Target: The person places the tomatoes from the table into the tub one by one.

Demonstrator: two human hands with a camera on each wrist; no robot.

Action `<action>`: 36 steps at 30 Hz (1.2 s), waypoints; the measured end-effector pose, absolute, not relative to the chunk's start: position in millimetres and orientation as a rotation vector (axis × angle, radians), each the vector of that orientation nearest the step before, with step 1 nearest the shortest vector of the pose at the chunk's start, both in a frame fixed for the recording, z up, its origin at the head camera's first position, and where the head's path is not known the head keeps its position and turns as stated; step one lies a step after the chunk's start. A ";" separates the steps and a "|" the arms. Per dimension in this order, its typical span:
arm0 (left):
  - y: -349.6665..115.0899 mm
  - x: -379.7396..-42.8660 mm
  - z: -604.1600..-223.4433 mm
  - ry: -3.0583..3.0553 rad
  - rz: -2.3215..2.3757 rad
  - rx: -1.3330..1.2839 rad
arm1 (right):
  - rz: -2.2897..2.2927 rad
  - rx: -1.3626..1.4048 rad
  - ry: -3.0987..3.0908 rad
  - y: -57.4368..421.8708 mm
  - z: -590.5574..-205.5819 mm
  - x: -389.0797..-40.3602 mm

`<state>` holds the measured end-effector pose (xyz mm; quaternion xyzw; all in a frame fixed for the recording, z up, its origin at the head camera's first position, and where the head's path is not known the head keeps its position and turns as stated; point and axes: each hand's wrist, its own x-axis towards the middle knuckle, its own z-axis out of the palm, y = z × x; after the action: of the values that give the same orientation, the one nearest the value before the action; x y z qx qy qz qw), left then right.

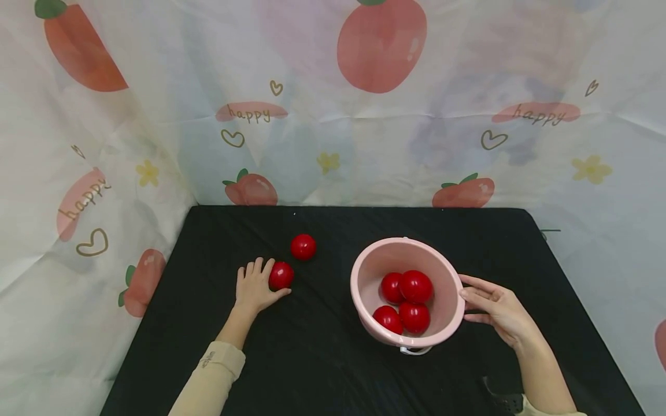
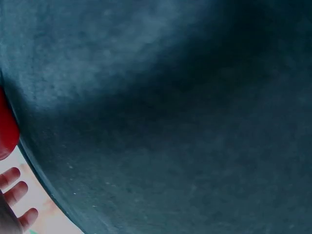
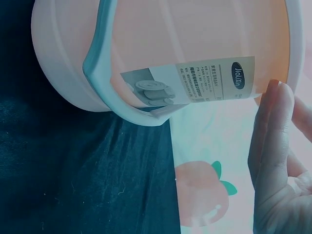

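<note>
In the head view my left hand (image 1: 256,287) lies on the black table with its fingers spread. A shiny red ball (image 1: 281,275) sits between its forefinger and thumb. Just behind is another red ball (image 1: 303,247), apart from the hand. On the right, a pink bucket (image 1: 367,267) stands with several red balls (image 1: 416,287) inside. My right hand (image 1: 500,309) touches the bucket's right side near the rim, its fingers mostly straight. The right wrist view shows fingertips (image 3: 274,87) against the wall under the rim. Only part of a ball (image 2: 7,127) and some fingertips appear in the left wrist view.
Black cloth covers the table (image 1: 322,370). A pale printed curtain (image 1: 385,150) hangs behind it and along the left side. The bucket's handle (image 1: 415,351) hangs at its front, and a label (image 3: 214,80) is stuck on its side.
</note>
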<state>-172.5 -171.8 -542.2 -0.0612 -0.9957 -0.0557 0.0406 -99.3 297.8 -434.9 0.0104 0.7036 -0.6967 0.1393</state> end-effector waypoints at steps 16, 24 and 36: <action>-172.9 -174.3 -544.2 -3.004 -0.250 -0.147 | -2.008 0.037 2.047 296.8 -433.7 -98.8; -161.9 -182.4 -525.5 -2.906 -0.208 -0.207 | -2.013 0.029 2.042 297.6 -435.3 -99.0; -107.4 -193.6 -438.6 -2.714 -0.151 -0.397 | -1.999 0.025 2.062 297.6 -434.7 -98.6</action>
<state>-193.6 -107.4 -438.6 -0.1417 -0.9688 -0.0538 0.1961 -98.6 297.6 -434.7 0.0088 0.7114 -0.6897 0.1345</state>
